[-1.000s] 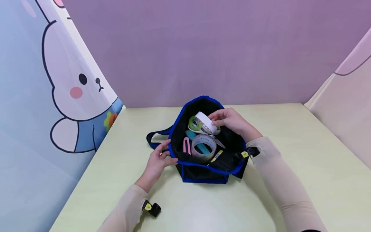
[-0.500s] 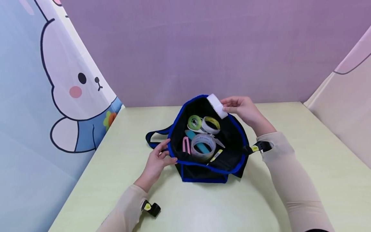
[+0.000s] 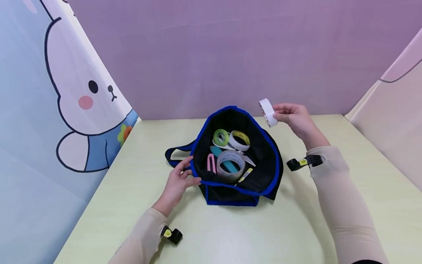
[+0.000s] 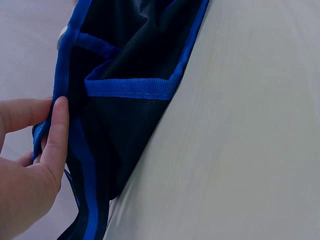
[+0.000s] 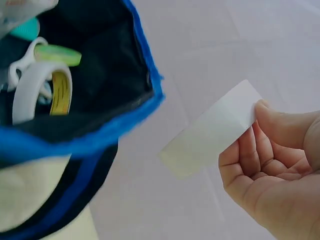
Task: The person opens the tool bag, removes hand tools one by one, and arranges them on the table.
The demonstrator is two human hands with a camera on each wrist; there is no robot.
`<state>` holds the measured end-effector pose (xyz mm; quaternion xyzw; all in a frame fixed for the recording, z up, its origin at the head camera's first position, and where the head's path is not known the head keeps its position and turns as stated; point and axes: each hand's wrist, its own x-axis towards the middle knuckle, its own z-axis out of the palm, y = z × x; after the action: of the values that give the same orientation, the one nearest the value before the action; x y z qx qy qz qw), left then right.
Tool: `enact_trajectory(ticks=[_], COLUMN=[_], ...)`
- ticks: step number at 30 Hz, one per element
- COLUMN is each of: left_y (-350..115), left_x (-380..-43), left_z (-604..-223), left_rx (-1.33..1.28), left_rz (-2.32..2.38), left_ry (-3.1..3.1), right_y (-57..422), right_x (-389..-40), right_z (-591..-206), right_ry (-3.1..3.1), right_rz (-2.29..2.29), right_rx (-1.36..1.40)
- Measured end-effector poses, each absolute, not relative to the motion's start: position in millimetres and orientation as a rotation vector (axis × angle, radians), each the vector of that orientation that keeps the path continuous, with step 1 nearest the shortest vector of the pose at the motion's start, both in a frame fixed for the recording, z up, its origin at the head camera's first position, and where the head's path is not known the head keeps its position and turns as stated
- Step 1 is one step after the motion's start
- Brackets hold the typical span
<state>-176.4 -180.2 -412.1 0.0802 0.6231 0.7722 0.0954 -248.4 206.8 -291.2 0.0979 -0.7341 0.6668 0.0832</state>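
Observation:
A black bag (image 3: pixel 263 161) with blue trim stands open on the table. My left hand (image 3: pixel 175 187) pinches its left rim, thumb and fingers on either side of the blue edge (image 4: pixel 61 75). Between the thumb and fingers of my right hand (image 3: pixel 298 119) is a roll of white tape (image 3: pixel 268 112), held up right of the bag. Inside the bag lie a wide roll of clear tape (image 3: pixel 227 174), a white roll with a yellow core (image 3: pixel 238 145), a small green roll (image 3: pixel 221 137), scissors (image 3: pixel 248 158), a pink cutter (image 3: pixel 211 163) and a teal object (image 3: pixel 215 151).
A strap handle (image 3: pixel 174 153) loops out on the bag's left. The pale table (image 3: pixel 230 234) ends at a purple backdrop (image 3: pixel 230 55). A rabbit-print cloth (image 3: pixel 82 110) hangs at the left, and a pale cloth (image 3: pixel 395 121) at the right. A yellow-labelled item (image 3: pixel 244 176) lies in the bag.
My right hand has lifted the white tape roll out of the bag and carried it up and right, past the rim. The left hand keeps its hold on the bag.

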Motion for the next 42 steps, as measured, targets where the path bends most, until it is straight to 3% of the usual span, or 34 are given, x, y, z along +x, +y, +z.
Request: enact_trajectory(ticks=[14, 33, 42], left_y=[-180.1, -178.1, -179.0], left_x=[-173.2, -175.5, -176.9], left_z=[-409.8, -411.3, -412.4], left_rx=[0.251, 0.259, 0.260], left_rz=[2.283, 2.273, 2.278], left_ry=[1.853, 1.857, 1.873], right_y=[245.6, 280.5, 274.9], right_x=[-253.1, -267.0, -270.1], right_z=[-309.6, -364.9, -385.0], right_ry=[-2.124, -2.580, -2.696], right_rz=[2.122, 1.726, 1.523], right_rx=[0.110, -0.071, -0.010])
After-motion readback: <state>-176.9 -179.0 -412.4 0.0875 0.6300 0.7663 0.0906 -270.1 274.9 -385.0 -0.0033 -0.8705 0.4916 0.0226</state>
